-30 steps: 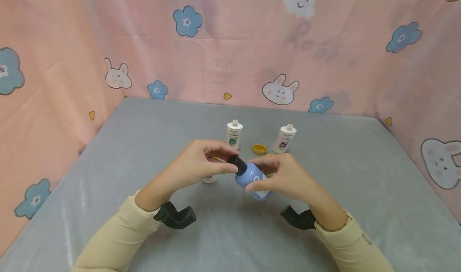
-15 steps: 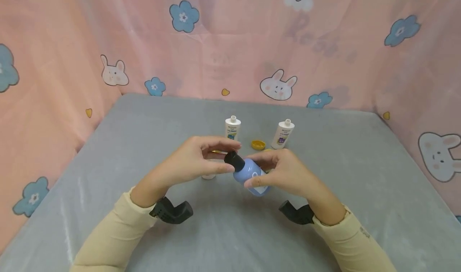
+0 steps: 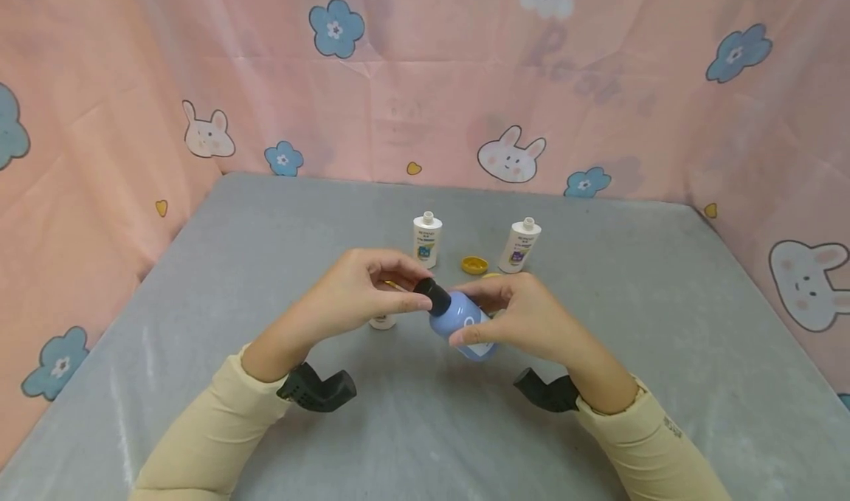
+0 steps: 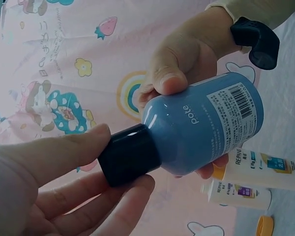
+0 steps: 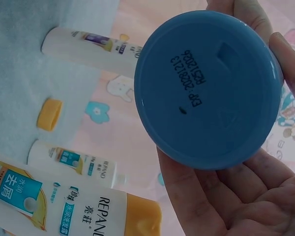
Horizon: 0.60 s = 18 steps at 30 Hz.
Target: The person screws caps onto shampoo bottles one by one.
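In the head view, a glossy blue bottle (image 3: 451,320) with a black cap (image 3: 434,296) is held tilted above the table, its cap toward the upper left. My left hand (image 3: 355,294) pinches that cap between thumb and fingers. My right hand (image 3: 521,316) grips the bottle's body, thumb on the near side. The left wrist view shows the word "pote" and a barcode label on the blue bottle (image 4: 187,120), with the black cap (image 4: 130,155) seated against its shoulder. The right wrist view faces the bottle's round base (image 5: 221,88), printed with an expiry date.
Two uncapped white bottles, one with a teal label (image 3: 426,241) and one with a purple label (image 3: 520,246), stand behind the hands. A yellow cap (image 3: 474,265) lies between them. A yellow-capped white bottle (image 3: 382,322) stands partly behind my left hand, another (image 4: 265,169) near my right.
The fingers of my left hand lifted slightly off the black cap half a second ago and are now closed on it again. My right hand keeps its grip; the head view has shifted slightly.
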Available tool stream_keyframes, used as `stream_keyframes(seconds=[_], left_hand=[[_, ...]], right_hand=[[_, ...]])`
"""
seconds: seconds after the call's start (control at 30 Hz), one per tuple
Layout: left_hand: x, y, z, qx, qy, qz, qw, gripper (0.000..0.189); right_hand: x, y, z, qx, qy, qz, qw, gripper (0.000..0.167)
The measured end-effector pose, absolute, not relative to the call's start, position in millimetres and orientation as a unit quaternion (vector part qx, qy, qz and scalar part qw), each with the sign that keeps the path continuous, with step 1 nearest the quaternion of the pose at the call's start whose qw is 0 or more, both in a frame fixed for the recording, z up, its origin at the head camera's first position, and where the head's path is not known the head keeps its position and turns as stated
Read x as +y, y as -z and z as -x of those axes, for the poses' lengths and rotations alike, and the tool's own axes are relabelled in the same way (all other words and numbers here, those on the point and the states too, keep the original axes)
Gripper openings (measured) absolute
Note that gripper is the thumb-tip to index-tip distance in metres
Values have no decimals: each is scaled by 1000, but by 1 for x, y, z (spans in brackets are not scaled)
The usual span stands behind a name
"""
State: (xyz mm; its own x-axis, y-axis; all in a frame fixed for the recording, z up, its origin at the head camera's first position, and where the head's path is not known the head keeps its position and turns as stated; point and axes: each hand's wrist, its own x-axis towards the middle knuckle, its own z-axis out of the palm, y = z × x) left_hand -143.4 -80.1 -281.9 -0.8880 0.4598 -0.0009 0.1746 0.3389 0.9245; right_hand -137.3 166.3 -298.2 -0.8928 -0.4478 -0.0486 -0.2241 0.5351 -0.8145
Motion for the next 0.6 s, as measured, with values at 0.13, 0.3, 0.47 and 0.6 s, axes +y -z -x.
stream_keyframes(seconds=[0.13, 0.3, 0.47, 0.6], left_hand=[[-82, 282, 143, 802, -543, -212, 134, 31], [-82, 282, 143, 790, -547, -234, 147, 35], [-83, 282, 144, 781, -550, -255, 150, 36], [-83, 282, 143, 780, -554, -248, 152, 39]], right_hand=[[166, 298, 137, 867, 442, 192, 131, 52], [166, 297, 137, 864, 445, 194, 138, 52], [167, 297, 137, 863, 445, 193, 142, 52], [166, 296, 138, 862, 447, 192, 141, 52]])
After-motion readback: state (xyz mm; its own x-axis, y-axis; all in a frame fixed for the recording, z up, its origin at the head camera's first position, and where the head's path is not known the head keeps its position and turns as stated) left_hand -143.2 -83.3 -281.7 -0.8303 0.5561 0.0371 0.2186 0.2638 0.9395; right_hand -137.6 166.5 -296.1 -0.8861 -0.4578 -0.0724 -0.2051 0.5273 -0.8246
